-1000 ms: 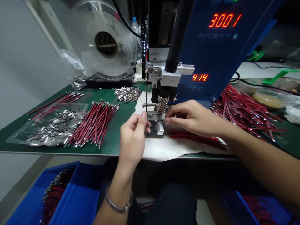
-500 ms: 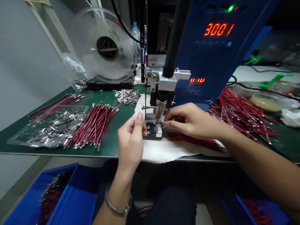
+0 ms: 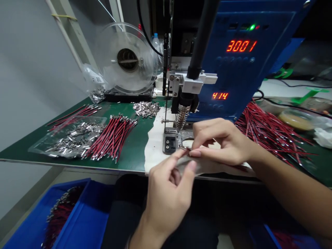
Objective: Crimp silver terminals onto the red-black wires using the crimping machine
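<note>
My right hand (image 3: 220, 141) pinches a short red-and-black wire between thumb and fingers, just right of the machine's small black fixture (image 3: 170, 144). A shiny metal terminal (image 3: 183, 147) shows at the wire's left end. Below and to the left is my left hand (image 3: 169, 193), its thumb and index finger apart. The left index fingertip reaches the terminal; whether it touches cannot be seen clearly. Above the fixture stands the spring-wrapped soldering head (image 3: 182, 116). My right hand mostly covers a row of wires (image 3: 241, 168) lying on the white cloth (image 3: 155, 148).
A bundle of red wires (image 3: 111, 138) lies left, beside a clear bag of metal terminals (image 3: 75, 138) and a loose terminal pile (image 3: 146, 109). More wires (image 3: 269, 128) heap at right. Behind stand a clear reel (image 3: 109, 45) and a blue control box (image 3: 238, 72). Blue bins (image 3: 88, 214) sit below.
My right hand has drawn back from under the soldering head with the wire. My left hand has moved right and nearer me, its thumb and index finger parting. The view has shifted slightly.
</note>
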Available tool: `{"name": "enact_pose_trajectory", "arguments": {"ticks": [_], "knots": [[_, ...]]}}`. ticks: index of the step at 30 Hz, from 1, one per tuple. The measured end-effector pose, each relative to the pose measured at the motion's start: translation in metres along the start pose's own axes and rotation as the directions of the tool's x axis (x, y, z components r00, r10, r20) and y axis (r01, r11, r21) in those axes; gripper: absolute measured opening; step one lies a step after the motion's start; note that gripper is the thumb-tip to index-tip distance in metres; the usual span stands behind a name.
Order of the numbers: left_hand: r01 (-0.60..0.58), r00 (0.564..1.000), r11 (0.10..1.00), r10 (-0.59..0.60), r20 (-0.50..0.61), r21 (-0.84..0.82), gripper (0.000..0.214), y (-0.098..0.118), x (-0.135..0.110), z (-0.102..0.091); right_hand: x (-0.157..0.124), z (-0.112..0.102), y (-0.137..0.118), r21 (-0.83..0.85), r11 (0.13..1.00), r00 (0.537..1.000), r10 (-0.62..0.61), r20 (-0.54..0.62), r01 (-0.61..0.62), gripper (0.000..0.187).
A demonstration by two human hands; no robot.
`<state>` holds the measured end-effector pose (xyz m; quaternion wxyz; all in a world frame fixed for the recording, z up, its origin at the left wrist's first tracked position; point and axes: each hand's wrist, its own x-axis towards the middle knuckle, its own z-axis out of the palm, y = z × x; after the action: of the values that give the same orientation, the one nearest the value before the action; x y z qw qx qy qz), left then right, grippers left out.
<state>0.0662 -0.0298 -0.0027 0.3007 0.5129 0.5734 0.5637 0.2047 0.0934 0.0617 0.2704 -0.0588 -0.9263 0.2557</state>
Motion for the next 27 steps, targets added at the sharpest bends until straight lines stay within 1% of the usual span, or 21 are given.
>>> {"name": "enact_pose_trajectory", "arguments": {"ticks": [1, 2, 4, 6, 7, 8, 10, 11, 13, 14, 15, 16, 17, 19, 21, 23, 25, 27], "knots": [[0.012, 0.999, 0.999, -0.010, 0.035, -0.036, 0.023, 0.000, -0.003, 0.004, 0.000, 0.001, -0.002, 0.025, 1.000, 1.000, -0.019, 0.003, 0.019, 0.014], [0.026, 0.999, 0.996, -0.022, 0.046, -0.082, 0.021, 0.000, -0.004, 0.009, -0.001, 0.003, -0.003, 0.047, 0.999, 1.000, -0.024, 0.004, 0.024, 0.013], [0.056, 0.998, 0.985, -0.051, 0.035, -0.161, 0.021, 0.002, -0.007, 0.015, -0.001, 0.008, -0.005, 0.082, 0.996, 0.999, -0.034, 0.007, 0.033, 0.011], [0.069, 0.998, 0.977, -0.069, 0.008, -0.203, 0.021, 0.006, -0.010, 0.014, -0.001, 0.011, -0.004, 0.089, 0.995, 0.999, -0.051, -0.002, 0.051, 0.009], [0.066, 0.998, 0.977, -0.069, -0.006, -0.205, 0.020, 0.008, -0.010, 0.010, -0.001, 0.012, -0.003, 0.078, 0.995, 0.998, -0.067, -0.014, 0.068, 0.009], [0.054, 0.998, 0.980, -0.061, -0.032, -0.193, 0.019, 0.011, -0.010, 0.004, -0.001, 0.012, -0.001, 0.058, 0.995, 0.996, -0.083, -0.026, 0.084, 0.010], [0.011, 0.991, 0.994, -0.025, -0.128, -0.107, 0.018, 0.014, -0.003, -0.019, -0.001, 0.009, 0.003, 0.005, 0.995, 0.995, -0.099, -0.019, 0.099, 0.014], [-0.015, 0.979, 1.000, 0.010, -0.203, -0.024, 0.017, 0.016, 0.005, -0.035, -0.002, 0.006, 0.005, -0.029, 0.995, 0.996, -0.091, 0.006, 0.092, 0.015], [-0.035, 0.934, 0.977, 0.108, -0.342, 0.212, 0.019, 0.017, 0.026, -0.069, -0.002, -0.002, 0.010, -0.115, 0.993, 0.993, -0.027, 0.112, 0.040, 0.018], [-0.029, 0.917, 0.944, 0.156, -0.367, 0.328, 0.021, 0.017, 0.040, -0.085, -0.003, -0.006, 0.012, -0.186, 0.983, 0.985, 0.034, 0.166, -0.003, 0.020], [-0.006, 0.910, 0.905, 0.181, -0.372, 0.425, 0.024, 0.016, 0.054, -0.101, -0.003, -0.010, 0.015, -0.263, 0.963, 0.972, 0.108, 0.211, -0.050, 0.022], [0.031, 0.914, 0.859, 0.183, -0.363, 0.511, 0.025, 0.015, 0.067, -0.114, -0.004, -0.013, 0.017, -0.334, 0.938, 0.952, 0.180, 0.248, -0.090, 0.022], [0.092, 0.922, 0.797, 0.159, -0.353, 0.597, 0.027, 0.014, 0.079, -0.125, -0.004, -0.015, 0.019, -0.393, 0.911, 0.932, 0.242, 0.269, -0.123, 0.021], [0.189, 0.927, 0.623, 0.141, -0.347, 0.759, 0.030, 0.010, 0.099, -0.139, -0.004, -0.018, 0.021, -0.454, 0.876, 0.898, 0.323, 0.300, -0.163, 0.019], [0.223, 0.935, 0.482, 0.139, -0.325, 0.848, 0.032, 0.005, 0.111, -0.144, -0.004, -0.019, 0.023, -0.472, 0.862, 0.874, 0.364, 0.320, -0.186, 0.019], [0.212, 0.947, 0.378, 0.147, -0.284, 0.901, 0.033, 0.002, 0.118, -0.145, -0.004, -0.020, 0.025, -0.467, 0.861, 0.862, 0.382, 0.335, -0.200, 0.020], [0.198, 0.958, 0.293, 0.145, -0.248, 0.935, 0.034, 0.000, 0.121, -0.144, -0.003, -0.019, 0.026, -0.448, 0.870, 0.857, 0.380, 0.348, -0.204, 0.021], [0.195, 0.964, 0.243, 0.132, -0.231, 0.950, 0.037, 0.000, 0.122, -0.145, -0.003, -0.018, 0.027, -0.434, 0.878, 0.853, 0.375, 0.363, -0.202, 0.020]]}}
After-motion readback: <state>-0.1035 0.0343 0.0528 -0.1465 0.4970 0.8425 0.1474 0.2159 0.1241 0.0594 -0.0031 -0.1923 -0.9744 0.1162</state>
